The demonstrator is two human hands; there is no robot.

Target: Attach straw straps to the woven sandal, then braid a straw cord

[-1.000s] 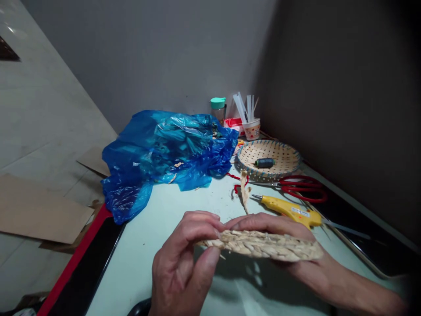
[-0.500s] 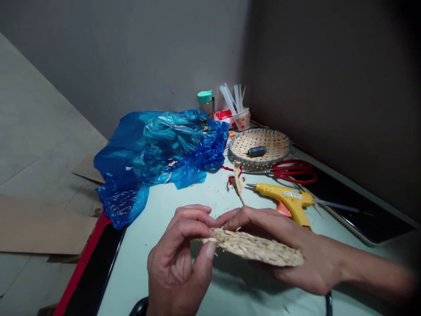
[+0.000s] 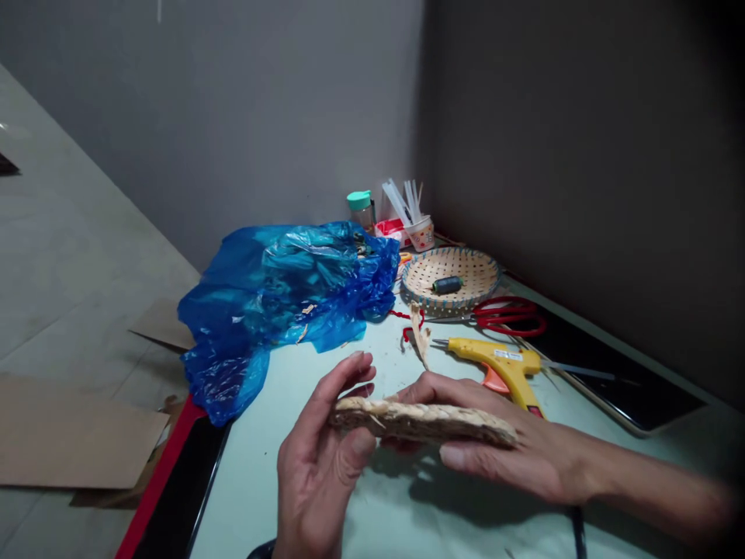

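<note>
A flat piece of braided straw (image 3: 431, 421), pale tan, is held nearly edge-on above the table. My right hand (image 3: 524, 442) grips its right part, with the thumb below and the fingers behind. At its left end, my left hand (image 3: 326, 450) is curled around the edge, thumb underneath and fingers raised behind. Just beyond the hands lie a dry straw strip (image 3: 420, 338) and a yellow glue gun (image 3: 506, 361) with a glue stick in its back. Red-handled scissors (image 3: 507, 315) rest behind the glue gun.
A crumpled blue plastic bag (image 3: 291, 287) covers the table's back left. A woven basket (image 3: 471, 272) holds a dark thread spool (image 3: 447, 285). Behind stand a paper cup (image 3: 420, 233) of glue sticks and a jar (image 3: 361, 210). A phone-like black slab (image 3: 628, 388) lies right.
The braided piece has tilted to show its edge. My left fingers have loosened from a pinch and lifted, while my right thumb has come into view below. The view has shifted slightly.
</note>
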